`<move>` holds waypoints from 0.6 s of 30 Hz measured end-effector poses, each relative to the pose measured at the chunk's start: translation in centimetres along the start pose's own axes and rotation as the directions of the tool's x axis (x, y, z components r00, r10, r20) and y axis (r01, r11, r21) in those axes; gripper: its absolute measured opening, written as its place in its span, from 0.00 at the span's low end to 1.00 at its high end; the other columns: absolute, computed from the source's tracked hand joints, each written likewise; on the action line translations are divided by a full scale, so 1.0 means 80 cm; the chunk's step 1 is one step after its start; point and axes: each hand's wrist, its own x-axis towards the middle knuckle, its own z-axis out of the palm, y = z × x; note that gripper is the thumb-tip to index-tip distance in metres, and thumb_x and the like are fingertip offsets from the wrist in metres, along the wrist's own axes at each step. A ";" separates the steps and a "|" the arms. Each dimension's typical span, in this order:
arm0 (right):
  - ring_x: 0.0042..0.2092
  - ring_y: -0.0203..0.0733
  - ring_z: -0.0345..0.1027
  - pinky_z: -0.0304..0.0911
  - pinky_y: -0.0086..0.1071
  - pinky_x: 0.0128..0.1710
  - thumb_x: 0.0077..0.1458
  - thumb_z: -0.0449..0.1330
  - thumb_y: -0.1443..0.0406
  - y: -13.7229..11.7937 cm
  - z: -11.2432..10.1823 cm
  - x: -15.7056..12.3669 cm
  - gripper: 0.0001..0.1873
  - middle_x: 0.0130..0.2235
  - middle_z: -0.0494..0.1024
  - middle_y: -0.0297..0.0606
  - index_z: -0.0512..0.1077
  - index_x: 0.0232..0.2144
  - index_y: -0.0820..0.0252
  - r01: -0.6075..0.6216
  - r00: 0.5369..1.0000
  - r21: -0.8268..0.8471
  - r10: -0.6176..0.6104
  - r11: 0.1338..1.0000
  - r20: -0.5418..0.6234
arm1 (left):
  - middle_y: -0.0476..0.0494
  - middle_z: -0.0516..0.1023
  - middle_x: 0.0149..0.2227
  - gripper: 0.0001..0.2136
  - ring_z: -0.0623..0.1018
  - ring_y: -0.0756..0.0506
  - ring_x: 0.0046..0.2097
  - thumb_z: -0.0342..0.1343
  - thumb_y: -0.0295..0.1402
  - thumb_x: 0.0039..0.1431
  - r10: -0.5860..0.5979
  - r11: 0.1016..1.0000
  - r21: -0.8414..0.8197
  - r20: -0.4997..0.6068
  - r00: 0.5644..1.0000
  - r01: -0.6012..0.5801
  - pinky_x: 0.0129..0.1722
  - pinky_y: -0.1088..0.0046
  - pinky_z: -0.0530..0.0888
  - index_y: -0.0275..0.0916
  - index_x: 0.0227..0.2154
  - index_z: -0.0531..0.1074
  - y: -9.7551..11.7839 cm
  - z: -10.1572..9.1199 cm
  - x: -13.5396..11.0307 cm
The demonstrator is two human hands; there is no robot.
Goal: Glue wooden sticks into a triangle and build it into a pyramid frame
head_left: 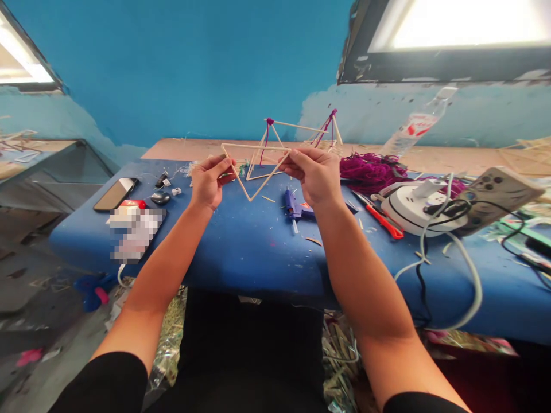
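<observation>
Between my two hands hangs a triangle of thin wooden sticks [258,148], raised above the blue tabletop with one corner pointing down. My left hand [209,179] pinches it near its upper left corner. At the upper right corner the fingers of my right hand [316,172] are closed on it. Behind it stands a stick frame [253,158] with purple yarn tied at its top. A blue hot glue gun [294,205] lies on the table just below my right hand, partly hidden by it.
Purple yarn [374,170], a tilted plastic bottle [417,126], a red cutter knife [385,219] and a white power strip [413,209] with cables occupy the right side. Leftward lie a phone [115,194], a black mouse [160,198] and a pixelated item [138,232].
</observation>
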 end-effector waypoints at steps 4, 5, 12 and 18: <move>0.33 0.35 0.78 0.76 0.29 0.34 0.49 0.72 0.54 -0.002 0.000 -0.001 0.12 0.32 0.83 0.36 0.81 0.31 0.55 -0.004 1.000 0.013 0.004 1.000 0.015 | 0.48 0.85 0.30 0.08 0.81 0.52 0.30 0.74 0.33 0.45 -0.044 0.999 -0.001 -0.025 0.999 0.044 0.32 0.77 0.80 0.40 0.30 0.83 0.003 0.003 -0.001; 0.33 0.35 0.78 0.76 0.29 0.34 0.50 0.73 0.54 -0.002 0.000 -0.001 0.13 0.32 0.83 0.36 0.81 0.31 0.54 -0.006 1.000 0.010 0.006 1.000 0.016 | 0.48 0.85 0.30 0.08 0.81 0.52 0.30 0.74 0.32 0.46 -0.055 0.998 0.002 -0.031 0.998 0.055 0.32 0.77 0.80 0.40 0.30 0.83 0.003 0.003 -0.001; 0.32 0.33 0.78 0.75 0.27 0.32 0.48 0.76 0.53 -0.002 -0.001 0.000 0.15 0.32 0.82 0.34 0.81 0.32 0.54 -0.011 0.997 0.100 0.004 0.995 0.078 | 0.48 0.85 0.30 0.06 0.82 0.53 0.30 0.74 0.30 0.50 -0.107 0.994 0.001 -0.032 0.994 0.107 0.32 0.79 0.80 0.39 0.29 0.82 0.004 0.003 0.000; 0.29 0.30 0.75 0.72 0.23 0.30 0.46 0.77 0.52 -0.007 0.001 -0.004 0.16 0.29 0.81 0.32 0.82 0.30 0.55 -0.005 0.991 0.163 -0.017 0.987 0.135 | 0.47 0.85 0.29 0.05 0.81 0.54 0.28 0.73 0.29 0.49 -0.165 0.986 -0.019 -0.021 0.986 0.165 0.29 0.82 0.80 0.37 0.29 0.82 0.004 0.001 0.002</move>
